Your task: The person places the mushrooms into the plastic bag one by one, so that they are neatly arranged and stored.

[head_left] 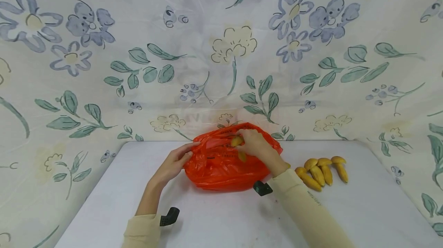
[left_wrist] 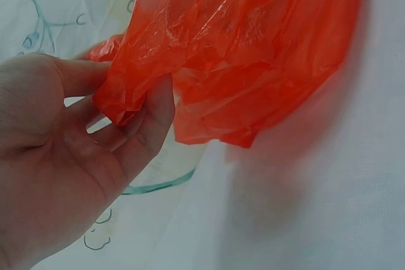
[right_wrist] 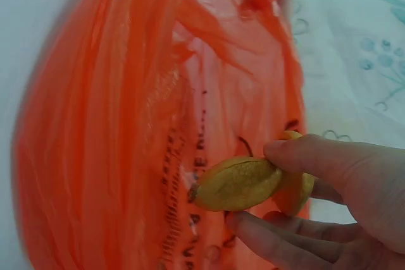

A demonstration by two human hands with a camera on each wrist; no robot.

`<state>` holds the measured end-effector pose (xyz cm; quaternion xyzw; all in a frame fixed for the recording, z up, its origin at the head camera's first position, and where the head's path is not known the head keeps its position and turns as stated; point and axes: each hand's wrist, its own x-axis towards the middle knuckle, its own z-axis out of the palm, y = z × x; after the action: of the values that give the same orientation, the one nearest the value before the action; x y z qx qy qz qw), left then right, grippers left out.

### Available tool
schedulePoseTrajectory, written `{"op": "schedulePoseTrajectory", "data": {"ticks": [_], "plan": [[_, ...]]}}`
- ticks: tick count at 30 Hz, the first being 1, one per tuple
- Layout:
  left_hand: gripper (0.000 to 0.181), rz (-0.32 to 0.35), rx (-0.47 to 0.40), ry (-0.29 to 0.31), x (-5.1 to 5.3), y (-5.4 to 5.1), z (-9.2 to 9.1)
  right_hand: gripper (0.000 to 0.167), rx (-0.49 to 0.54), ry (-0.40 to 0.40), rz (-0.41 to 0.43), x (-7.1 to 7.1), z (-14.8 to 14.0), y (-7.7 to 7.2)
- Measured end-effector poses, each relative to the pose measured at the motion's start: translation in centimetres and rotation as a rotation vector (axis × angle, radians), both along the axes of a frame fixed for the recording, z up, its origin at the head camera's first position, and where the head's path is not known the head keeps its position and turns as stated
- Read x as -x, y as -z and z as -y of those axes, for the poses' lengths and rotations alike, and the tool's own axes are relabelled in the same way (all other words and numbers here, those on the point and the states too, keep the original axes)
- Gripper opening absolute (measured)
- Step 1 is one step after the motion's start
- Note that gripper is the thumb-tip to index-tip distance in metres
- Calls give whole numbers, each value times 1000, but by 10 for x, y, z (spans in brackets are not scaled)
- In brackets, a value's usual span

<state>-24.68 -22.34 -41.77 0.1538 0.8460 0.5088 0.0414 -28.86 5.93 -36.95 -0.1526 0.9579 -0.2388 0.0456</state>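
Observation:
A red plastic bag [head_left: 225, 169] with dark print lies bulging at the table's far edge. My left hand [head_left: 174, 163] pinches the bag's left rim between thumb and fingers; in the left wrist view the thin red film [left_wrist: 142, 74] bunches between them. Over the bag's opening, my right hand [head_left: 254, 143] holds a yellow mushroom [head_left: 237, 141] by its cap end. The right wrist view shows the mushroom's thick stem [right_wrist: 237, 184] pointing away from the fingertips, in front of the printed plastic. What lies inside the bag is hidden.
Several yellow-brown mushrooms [head_left: 316, 175] lie in a loose row on the white table [head_left: 373, 209], right of the bag. Another yellow piece shows partly behind my right wrist. A flowered cloth [head_left: 225, 86] hangs behind the table and along its sides.

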Motion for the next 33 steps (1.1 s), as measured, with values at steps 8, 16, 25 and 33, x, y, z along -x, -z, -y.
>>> {"op": "schedulePoseTrajectory", "data": {"ticks": [8, 16, 25, 33], "plan": [[41, 15, 1, -2, 0, 1, -2, 42, 62, 8, 97, 0, 13, 19], [40, 5, 8, 3, 0, -1, -1, 45, 50, 23, 163, 4, 14, 28], [41, 13, 5, 12, -1, -1, -1, 44, 159, 18, 276, 1, 19, 37], [40, 14, 0, 7, -1, -1, -1, 43, 158, 31, 269, 2, 31, 43]]}}
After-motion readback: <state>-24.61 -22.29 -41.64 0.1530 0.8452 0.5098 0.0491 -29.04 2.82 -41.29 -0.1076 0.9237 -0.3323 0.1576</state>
